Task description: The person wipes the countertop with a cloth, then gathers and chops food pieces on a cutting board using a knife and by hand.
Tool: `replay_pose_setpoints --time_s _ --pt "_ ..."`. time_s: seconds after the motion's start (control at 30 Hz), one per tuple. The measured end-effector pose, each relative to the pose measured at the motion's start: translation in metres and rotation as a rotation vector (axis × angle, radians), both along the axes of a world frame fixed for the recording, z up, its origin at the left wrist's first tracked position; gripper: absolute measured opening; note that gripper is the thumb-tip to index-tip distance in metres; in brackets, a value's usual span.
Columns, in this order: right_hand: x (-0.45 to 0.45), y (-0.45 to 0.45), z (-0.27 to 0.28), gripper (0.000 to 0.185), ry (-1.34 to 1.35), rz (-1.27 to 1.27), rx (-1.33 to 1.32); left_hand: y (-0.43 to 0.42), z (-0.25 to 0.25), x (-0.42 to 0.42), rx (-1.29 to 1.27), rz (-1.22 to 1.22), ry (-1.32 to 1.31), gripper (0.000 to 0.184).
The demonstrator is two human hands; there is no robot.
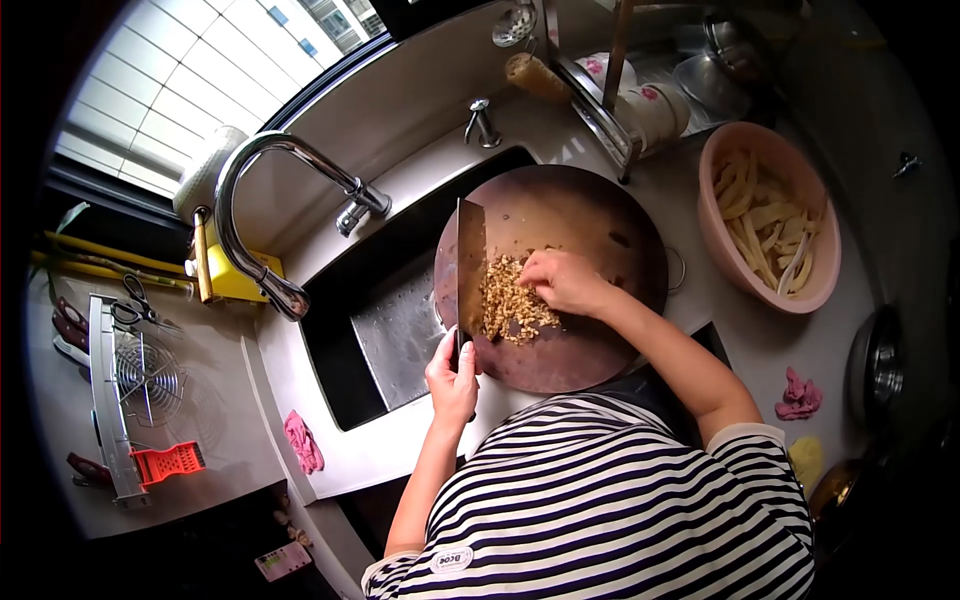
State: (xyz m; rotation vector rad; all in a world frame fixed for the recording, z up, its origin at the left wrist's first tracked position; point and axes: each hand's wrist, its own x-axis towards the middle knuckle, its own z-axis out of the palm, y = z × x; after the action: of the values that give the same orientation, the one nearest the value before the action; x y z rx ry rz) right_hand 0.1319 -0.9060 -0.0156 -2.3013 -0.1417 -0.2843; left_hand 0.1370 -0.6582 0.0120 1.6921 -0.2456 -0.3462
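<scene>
The left hand (453,380) grips the knife (471,265) while the right hand (562,282), fingers bent, pinch hard to tell, seems to gather chopped bits (508,303) on the board (575,200), likely needing a still knife next.

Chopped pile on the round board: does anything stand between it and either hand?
Nothing visible stands between the right hand and the chopped pile; the hand is at its edge. The left hand grips the cleaver, whose blade flanks the pile's left side.

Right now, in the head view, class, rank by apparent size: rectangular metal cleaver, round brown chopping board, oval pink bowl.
1. Round brown chopping board
2. Oval pink bowl
3. Rectangular metal cleaver
</scene>
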Motion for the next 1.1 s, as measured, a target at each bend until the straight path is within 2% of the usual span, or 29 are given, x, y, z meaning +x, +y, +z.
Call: replay_pose_setpoints --time_s 0.03,0.13,0.27,0.3,0.43,0.63,0.77,0.87,0.93,1.0,1.1 --pt "-0.002 0.001 0.002 0.01 0.007 0.021 -0.041 0.0 -0.001 0.0 0.004 0.003 -0.008 0.032" --pt "0.013 -0.006 0.011 0.011 0.035 -0.135 -0.087 -0.003 0.0 0.0 0.006 0.008 -0.014 0.03" --pt "0.051 -0.021 -0.03 0.016 -0.403 -0.357 -0.226 -0.003 -0.002 0.0 0.027 -0.004 -0.031 0.031" --pt "0.053 -0.022 -0.03 0.017 -0.426 -0.383 -0.238 -0.003 -0.001 0.0 0.023 -0.009 -0.035 0.031" --pt "0.031 -0.02 -0.025 0.012 -0.154 -0.052 -0.047 -0.001 0.004 0.0 0.015 -0.01 -0.023 0.031" --pt "-0.023 -0.022 0.004 0.011 -0.232 -0.286 0.066 -0.006 0.001 0.001 0.037 -0.035 -0.034 0.03" --pt "-0.058 -0.028 0.005 0.008 -0.25 -0.441 0.006 -0.016 0.0 0.0 0.043 -0.086 -0.099 0.029" --pt "-0.075 -0.033 -0.014 0.004 -0.351 -0.563 0.11 -0.021 -0.008 0.001 0.099 -0.095 -0.192 0.03" --pt "-0.087 -0.036 -0.021 0.014 -0.271 -0.632 0.05 -0.025 -0.009 0.001 0.198 -0.106 -0.28 0.03" --pt "-0.093 -0.036 -0.024 0.021 -0.259 -0.655 -0.061 -0.026 -0.012 0.0 0.198 -0.098 -0.219 0.03" --pt "-0.092 -0.035 -0.026 0.027 -0.302 -0.7 -0.048 -0.027 -0.008 0.003 0.153 -0.102 -0.168 0.03"
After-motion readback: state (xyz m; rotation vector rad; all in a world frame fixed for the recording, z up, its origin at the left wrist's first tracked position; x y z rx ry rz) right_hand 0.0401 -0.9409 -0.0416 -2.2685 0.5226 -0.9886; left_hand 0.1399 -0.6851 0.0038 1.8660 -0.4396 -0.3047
